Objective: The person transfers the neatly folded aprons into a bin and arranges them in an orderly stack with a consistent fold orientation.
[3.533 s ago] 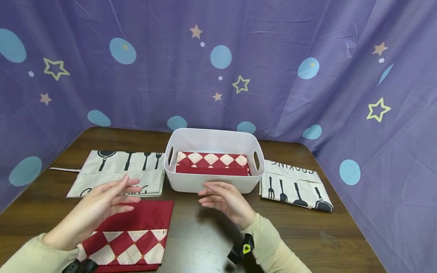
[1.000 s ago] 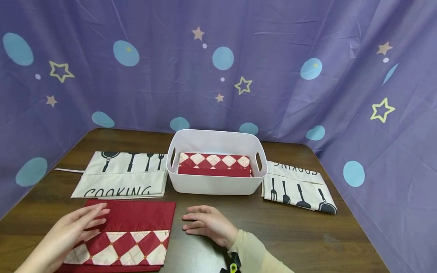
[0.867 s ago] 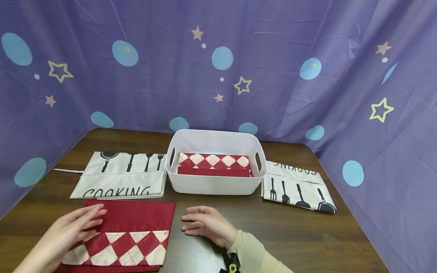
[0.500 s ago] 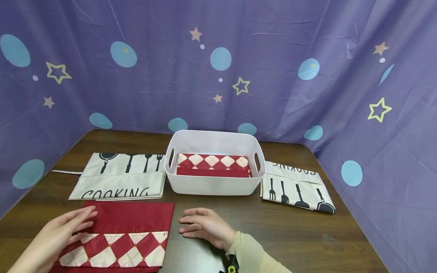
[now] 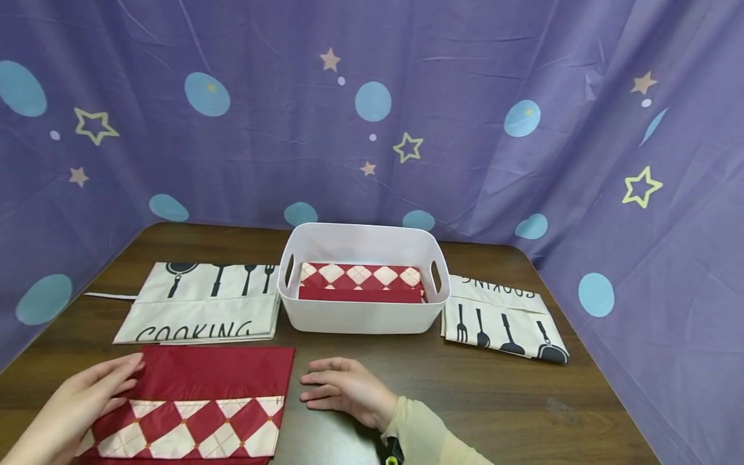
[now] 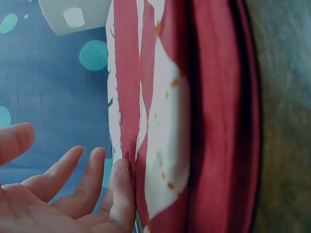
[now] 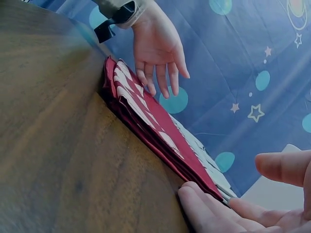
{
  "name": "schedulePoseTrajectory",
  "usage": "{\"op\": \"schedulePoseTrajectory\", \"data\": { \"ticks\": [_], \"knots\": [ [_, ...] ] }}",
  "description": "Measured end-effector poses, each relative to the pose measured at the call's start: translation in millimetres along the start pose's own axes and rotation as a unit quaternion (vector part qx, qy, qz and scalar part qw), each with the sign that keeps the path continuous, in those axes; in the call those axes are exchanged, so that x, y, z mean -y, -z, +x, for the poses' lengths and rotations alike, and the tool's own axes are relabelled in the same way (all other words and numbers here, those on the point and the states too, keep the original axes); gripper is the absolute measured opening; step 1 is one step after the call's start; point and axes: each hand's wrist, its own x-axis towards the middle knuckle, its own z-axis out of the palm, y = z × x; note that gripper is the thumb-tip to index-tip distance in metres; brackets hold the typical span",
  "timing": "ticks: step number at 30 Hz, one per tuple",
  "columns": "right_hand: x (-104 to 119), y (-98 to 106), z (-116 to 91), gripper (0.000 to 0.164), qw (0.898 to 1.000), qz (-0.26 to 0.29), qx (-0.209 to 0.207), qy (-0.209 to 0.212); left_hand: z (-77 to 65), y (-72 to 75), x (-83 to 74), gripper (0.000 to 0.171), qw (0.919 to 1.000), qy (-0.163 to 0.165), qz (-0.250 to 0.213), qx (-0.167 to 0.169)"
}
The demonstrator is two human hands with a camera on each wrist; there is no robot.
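A folded red cloth with a red-and-cream diamond band lies at the table's near left. My left hand is at its left edge with fingers extended and relaxed. In the left wrist view, the fingers of the left hand reach along the layered folds of the cloth, and one seems to touch them. My right hand rests low over the table, just right of the cloth, fingers loosely extended. The right wrist view shows the right fingertips close to the cloth's edge; contact there is hard to tell.
A white plastic basket stands at the back middle, holding another folded red diamond-patterned cloth. Folded cream cloths printed with utensils and "COOKING" lie left and right of it. A purple curtain closes off the back.
Both hands have come down from above the table. The left hand has moved left to the red cloth's left edge, the right hand down toward its right side. The cloths and basket stay put.
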Motion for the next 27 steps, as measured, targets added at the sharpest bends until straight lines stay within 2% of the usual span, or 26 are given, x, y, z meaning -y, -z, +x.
{"op": "schedulePoseTrajectory", "data": {
  "ticks": [6,13,18,23,27],
  "knots": [
    [-2,-2,0,0.042,1.0,-0.001,0.001,0.001,4.4,7.1,4.0,0.076,0.9988,0.014,0.047,-0.005],
    [-3,-4,1,0.043,1.0,0.0,0.008,0.001,5.6,12.4,8.3,0.073,0.9981,0.01,0.058,-0.016],
    [-4,-6,2,0.042,1.0,0.004,0.009,0.003,5.5,13.3,3.6,0.078,0.9959,0.037,0.081,-0.012],
    [-5,-8,3,0.042,1.0,0.008,0.011,0.003,3.9,13.6,0.5,0.077,0.9947,0.05,0.089,-0.011],
    [-6,-12,4,0.041,1.0,0.009,0.012,0.0,4.2,14.5,-1.0,0.081,0.9929,0.076,0.092,0.001]
  ]
}}
